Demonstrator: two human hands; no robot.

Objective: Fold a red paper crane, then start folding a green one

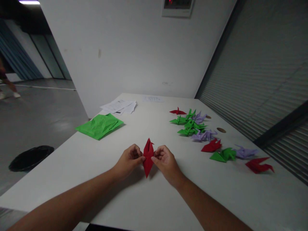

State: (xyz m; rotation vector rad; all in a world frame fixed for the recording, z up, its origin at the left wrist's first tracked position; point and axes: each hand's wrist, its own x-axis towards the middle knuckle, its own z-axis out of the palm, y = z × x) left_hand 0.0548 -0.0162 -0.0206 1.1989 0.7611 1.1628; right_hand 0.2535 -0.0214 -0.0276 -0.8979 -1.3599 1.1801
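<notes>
Red folded paper: the long diamond (148, 155) sits between your hands, nearer you than the green sheets (98, 125) and to their right; one point faces you, and a small tip bends rightward at the far end. You cannot tell whether it touches the worktop (149, 125).
Left hand: your left hand (130, 159) has its fingers pinched on the diamond's left edge, thumb on top.
Right hand: your right hand (167, 163) has its fingers closed on the right edge, thumb likewise on top.
Paper cranes: well to the right of the green sheets you have green cranes (190, 125) clustered with purple cranes (198, 118), plus red cranes (211, 146); some touch or overlap.
Printed papers: the loose white pages (119, 106) lie just beyond the green sheets.
Black-lined bin: it (30, 157) stands on the floor, left of the green sheets and lower.
</notes>
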